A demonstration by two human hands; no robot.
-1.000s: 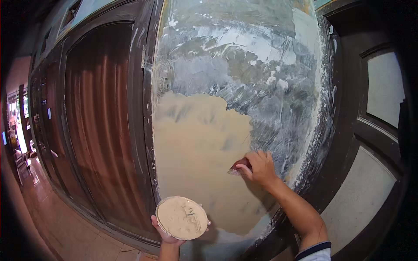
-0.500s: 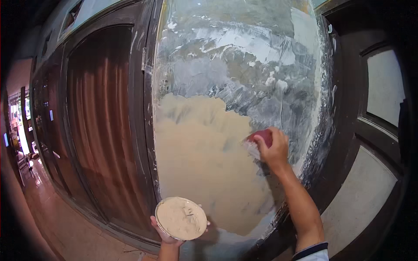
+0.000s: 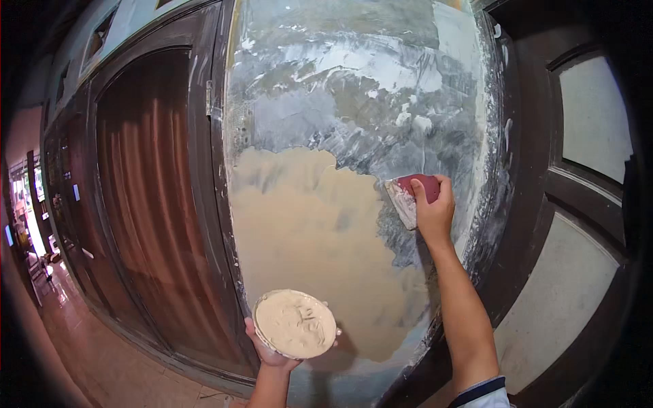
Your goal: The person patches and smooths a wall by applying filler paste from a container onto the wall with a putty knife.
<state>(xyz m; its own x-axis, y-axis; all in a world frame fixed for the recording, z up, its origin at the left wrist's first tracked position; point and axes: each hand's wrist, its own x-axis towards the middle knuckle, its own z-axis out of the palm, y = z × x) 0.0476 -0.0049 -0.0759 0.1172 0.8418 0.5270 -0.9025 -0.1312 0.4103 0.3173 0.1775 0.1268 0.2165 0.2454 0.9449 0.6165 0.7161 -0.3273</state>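
My right hand (image 3: 435, 212) grips a putty knife (image 3: 403, 202) with a dark red handle and a pale, putty-smeared blade. Its blade is at the right edge of a patch of beige putty (image 3: 306, 231) spread over the lower wall; whether it touches the wall I cannot tell. Low in front of the wall, my left hand (image 3: 269, 350) holds a round bowl (image 3: 271, 349) from below, fingertips showing at its right rim. Beige putty (image 3: 292, 323) with ridges and dents fills the bowl.
Above the patch, the grey wall (image 3: 367, 102) carries white smears and bare blotches. On the left stands a dark wooden door frame (image 3: 207, 170) with a reddish-brown curtain (image 3: 146, 197) in its panel. A dark door with pale panels (image 3: 592, 129) borders the right. Tiled floor (image 3: 102, 347) lies lower left.
My right hand has moved the putty knife up and turned its blade, off the beige patch onto the grey wall beside it. The bowl in my left hand sits slightly higher and further right.
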